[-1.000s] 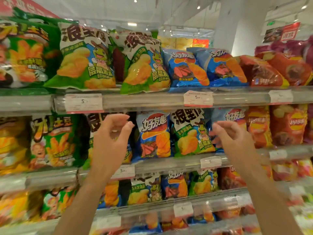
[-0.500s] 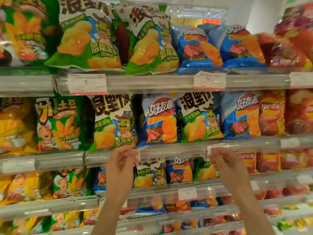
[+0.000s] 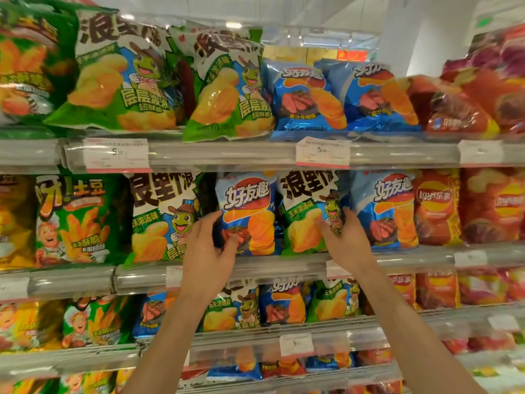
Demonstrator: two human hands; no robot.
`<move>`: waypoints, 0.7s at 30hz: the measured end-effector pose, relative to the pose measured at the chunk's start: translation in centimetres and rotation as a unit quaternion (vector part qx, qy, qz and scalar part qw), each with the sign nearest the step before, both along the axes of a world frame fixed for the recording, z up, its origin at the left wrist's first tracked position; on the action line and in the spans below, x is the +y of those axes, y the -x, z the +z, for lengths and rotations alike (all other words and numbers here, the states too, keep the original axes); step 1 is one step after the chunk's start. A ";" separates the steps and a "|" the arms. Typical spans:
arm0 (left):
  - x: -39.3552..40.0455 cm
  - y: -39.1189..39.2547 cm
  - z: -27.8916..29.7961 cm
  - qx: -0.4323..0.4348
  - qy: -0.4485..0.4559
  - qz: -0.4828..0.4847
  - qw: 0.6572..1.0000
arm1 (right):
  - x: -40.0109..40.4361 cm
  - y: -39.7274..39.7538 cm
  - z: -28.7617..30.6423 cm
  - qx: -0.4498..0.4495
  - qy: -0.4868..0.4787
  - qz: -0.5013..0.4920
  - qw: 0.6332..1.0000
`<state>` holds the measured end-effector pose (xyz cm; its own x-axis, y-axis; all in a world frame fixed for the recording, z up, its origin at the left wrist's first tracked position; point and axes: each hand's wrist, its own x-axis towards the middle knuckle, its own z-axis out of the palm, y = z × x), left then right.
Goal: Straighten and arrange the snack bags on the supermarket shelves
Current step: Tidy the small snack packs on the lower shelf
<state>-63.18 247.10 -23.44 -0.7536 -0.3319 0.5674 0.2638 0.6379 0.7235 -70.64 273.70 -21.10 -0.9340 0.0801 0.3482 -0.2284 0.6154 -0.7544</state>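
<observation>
On the middle shelf (image 3: 255,267), the left hand (image 3: 208,251) is gripping the blue snack bag (image 3: 250,211); the right hand (image 3: 345,240) is gripping the neighbouring green bag (image 3: 305,214).

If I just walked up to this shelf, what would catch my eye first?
Two bare hands reaching into the middle shelf: the left hand grips the lower left edge of a blue bag, and the right hand holds the green frog bag beside it. Above them, two big green frog bags lean out over the top shelf's rail. To the right, the colours shift to red bags.
</observation>
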 end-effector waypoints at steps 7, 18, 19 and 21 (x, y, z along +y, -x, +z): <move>-0.1 0.5 -0.4 -0.005 -0.008 -0.003 1.000 | 0.3 1.3 -0.4 -0.014 0.069 0.014 0.997; -0.1 1.5 -0.3 -0.006 0.038 0.014 0.999 | 1.1 1.2 1.4 0.044 0.152 -0.023 0.987; -0.1 1.5 -0.4 -0.005 0.038 0.013 0.999 | 1.2 1.0 1.3 0.043 0.169 -0.022 0.984; 0.0 1.5 -0.5 0.001 0.036 0.007 0.999 | 1.1 0.3 0.8 0.031 0.204 -0.015 0.978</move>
